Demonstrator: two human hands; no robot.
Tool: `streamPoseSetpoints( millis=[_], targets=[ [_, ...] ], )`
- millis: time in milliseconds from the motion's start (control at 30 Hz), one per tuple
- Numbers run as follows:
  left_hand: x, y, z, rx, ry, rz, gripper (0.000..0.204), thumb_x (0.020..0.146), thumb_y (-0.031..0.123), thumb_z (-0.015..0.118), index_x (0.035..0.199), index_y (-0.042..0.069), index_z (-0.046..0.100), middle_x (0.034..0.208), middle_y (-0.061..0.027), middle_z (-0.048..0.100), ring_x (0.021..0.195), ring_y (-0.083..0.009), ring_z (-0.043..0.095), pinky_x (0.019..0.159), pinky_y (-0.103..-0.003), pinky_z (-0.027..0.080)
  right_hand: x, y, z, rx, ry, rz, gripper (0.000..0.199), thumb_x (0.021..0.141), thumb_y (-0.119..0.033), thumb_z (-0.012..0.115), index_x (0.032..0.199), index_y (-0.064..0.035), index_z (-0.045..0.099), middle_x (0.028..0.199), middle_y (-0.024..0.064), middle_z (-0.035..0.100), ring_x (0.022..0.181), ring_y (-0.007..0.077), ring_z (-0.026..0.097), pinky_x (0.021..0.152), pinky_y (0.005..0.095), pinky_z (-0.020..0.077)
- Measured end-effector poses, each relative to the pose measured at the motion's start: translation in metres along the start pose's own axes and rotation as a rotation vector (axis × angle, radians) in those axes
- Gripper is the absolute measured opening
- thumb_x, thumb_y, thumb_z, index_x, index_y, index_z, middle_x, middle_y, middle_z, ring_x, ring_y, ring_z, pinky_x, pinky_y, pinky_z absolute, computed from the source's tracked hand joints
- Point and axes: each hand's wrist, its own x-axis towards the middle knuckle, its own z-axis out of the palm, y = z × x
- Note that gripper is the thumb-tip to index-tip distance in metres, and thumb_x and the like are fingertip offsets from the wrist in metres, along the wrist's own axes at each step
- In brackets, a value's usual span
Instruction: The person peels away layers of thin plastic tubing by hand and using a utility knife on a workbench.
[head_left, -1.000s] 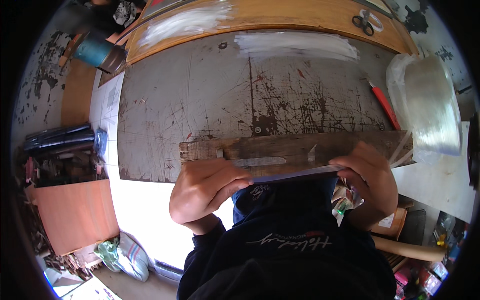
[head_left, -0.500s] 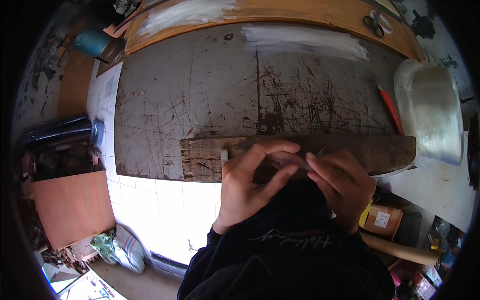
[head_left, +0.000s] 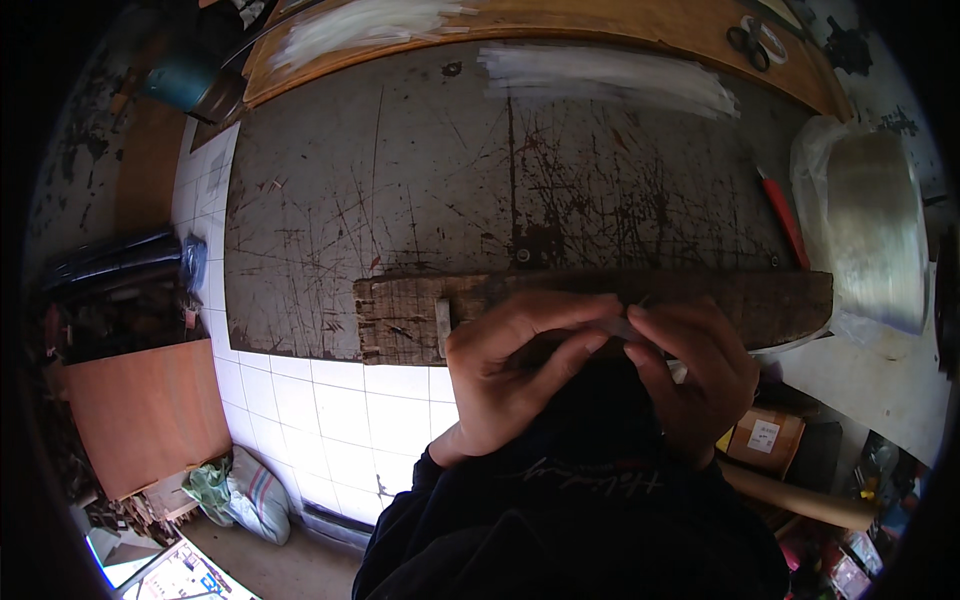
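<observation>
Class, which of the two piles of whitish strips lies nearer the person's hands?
The right-hand pile, on the scratched grey tabletop; the other pile lies farther left, on the brown wooden board.

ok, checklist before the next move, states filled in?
1. Left hand on pale piece: ok, at the fingertips.
2. Right hand on it too: ok.
3. Piece fully visible: not ok, fingers cover part.
4. Grip firm: cannot tell.
5. Plank along the table's near edge: ok.
6. Red tool apart from both hands: ok, left of the roll.
</observation>
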Motion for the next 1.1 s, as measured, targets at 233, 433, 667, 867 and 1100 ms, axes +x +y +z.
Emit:
streamPoseSetpoints(
  millis=[233,433,667,867,1100],
  targets=[
    [0.001,0.008,0.004,-0.204,0.02,-0.092,0.03,0.076,-0.007,0.062,0.105,-0.006,0.054,0.096,-0.0146,0.064,0.092,-0.0186,0.063,0.078,-0.027,0.053,0.0,-0.004,0.002,-0.025,0.021,0.008,0.033,0.064,0.003,0.073,0.095,-0.0029,0.063,0.085,0.0085,0.06,0.07,0.016,0.059,0.054,0.0241,0.0479],
    [-0.009,0.006,-0.004,-0.128,-0.003,-0.017,0.025,0.078,-0.008,0.06,0.102,-0.006,0.053,0.092,-0.0155,0.064,0.09,-0.019,0.063,0.078,-0.027,0.053,0.002,-0.01,0.004,-0.09,-0.001,-0.051,0.033,0.063,0.003,0.073,0.094,-0.0037,0.064,0.084,0.0073,0.059,0.068,0.0155,0.058,0.051,0.024,0.0461],
    [-0.023,0.007,-0.014,-0.092,0.102,-0.054,0.02,0.078,-0.006,0.061,0.096,-0.005,0.054,0.09,-0.0158,0.064,0.087,-0.0189,0.064,0.076,-0.027,0.053,-0.001,-0.014,0.013,-0.023,-0.049,-0.051,0.034,0.065,0.003,0.072,0.097,-0.0046,0.063,0.084,0.0075,0.059,0.068,0.0154,0.058,0.053,0.0244,0.0461],
    [-0.038,0.007,-0.032,-0.04,0.272,0.043,0.014,0.078,-0.006,0.061,0.089,-0.004,0.053,0.088,-0.0171,0.064,0.083,-0.0177,0.063,0.073,-0.028,0.051,0.007,-0.017,0.033,0.568,-0.307,0.39,0.023,0.077,0.0,0.062,0.099,-0.0031,0.061,0.086,0.0071,0.061,0.072,0.0114,0.058,0.057,0.024,0.0446],
    [-0.049,0.008,-0.046,0.308,0.324,0.092,0.017,0.072,-0.007,0.065,0.085,0.0,0.057,0.078,-0.0111,0.066,0.074,-0.0157,0.064,0.066,-0.024,0.05,0.022,-0.017,0.041,0.466,-0.469,0.327,0.015,0.079,-0.002,0.056,0.093,-0.0031,0.06,0.081,0.0047,0.06,0.067,0.0094,0.055,0.053,0.0217,0.0385]
  ],
)
